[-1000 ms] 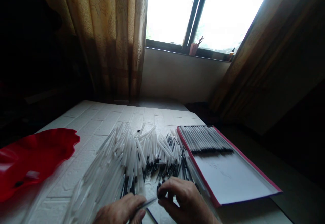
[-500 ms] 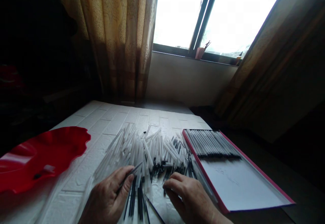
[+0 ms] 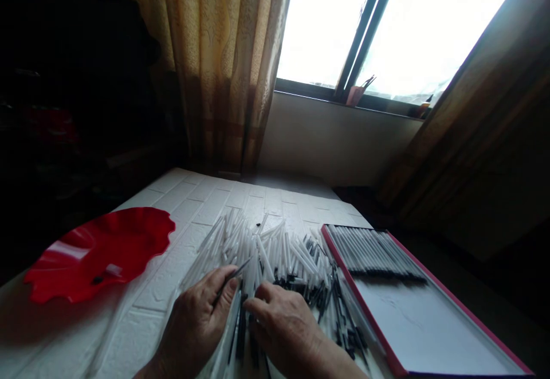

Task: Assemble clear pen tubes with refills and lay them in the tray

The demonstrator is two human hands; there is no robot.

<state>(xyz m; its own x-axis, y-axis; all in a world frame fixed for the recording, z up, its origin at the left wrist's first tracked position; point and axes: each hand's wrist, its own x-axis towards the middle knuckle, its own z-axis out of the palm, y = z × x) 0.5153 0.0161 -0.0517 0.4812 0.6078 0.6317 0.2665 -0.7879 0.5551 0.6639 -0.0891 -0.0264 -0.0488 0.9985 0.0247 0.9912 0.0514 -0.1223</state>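
A loose heap of white pen tubes and thin black refills point(image 3: 275, 258) covers the middle of the white brick-pattern table point(image 3: 180, 218). My left hand point(image 3: 197, 321) rests at the near edge of the heap, fingers closed round one thin pen part point(image 3: 234, 277) that sticks up toward the heap. My right hand point(image 3: 283, 324) is beside it, fingers curled down onto the near pens; what they grip is hidden. To the right lies a red-edged white tray point(image 3: 429, 333) with a neat row of pens point(image 3: 373, 250) at its far end.
A red wavy-edged dish point(image 3: 129, 235) sits at the left with a small piece in it. A curtain point(image 3: 215, 63) and a window sill with a small pot point(image 3: 354, 95) are behind the table. The tray overhangs the table's right side.
The view has swung left and up. My left hand keeps its thin pen part. My right hand has moved left across the heap, close to the left hand.
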